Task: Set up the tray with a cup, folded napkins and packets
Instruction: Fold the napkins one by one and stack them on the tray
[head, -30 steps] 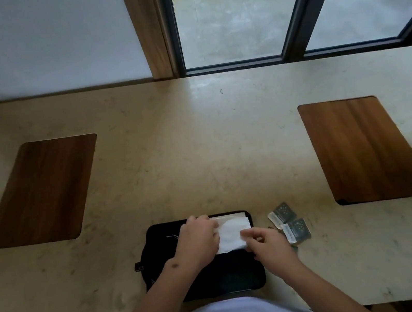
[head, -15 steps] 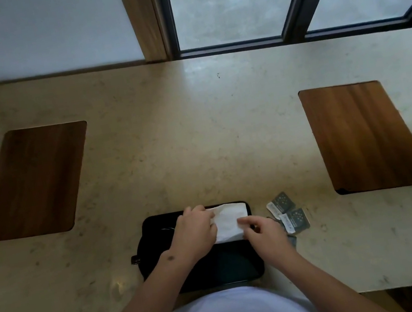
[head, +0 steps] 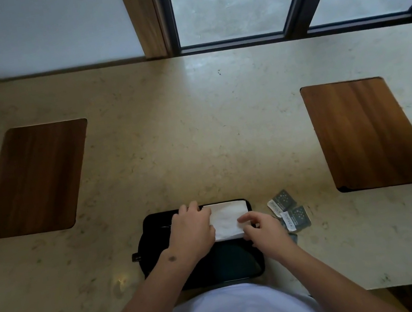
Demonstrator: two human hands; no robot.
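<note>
At the near edge of the counter we see the black tray, its near rim just short of the drop. Our left hand lies flat, fingers spread, on the left part of the white napkin, which sits in the tray's far half. Our right hand pinches the napkin's near right corner between thumb and forefinger, the other fingers curled. Just right of the tray, the packets lie on the bare counter, one partly under our right wrist. We see no cup. Farther out, the stone is open between the left wood inlay and the right inlay, up to the window frame
</note>
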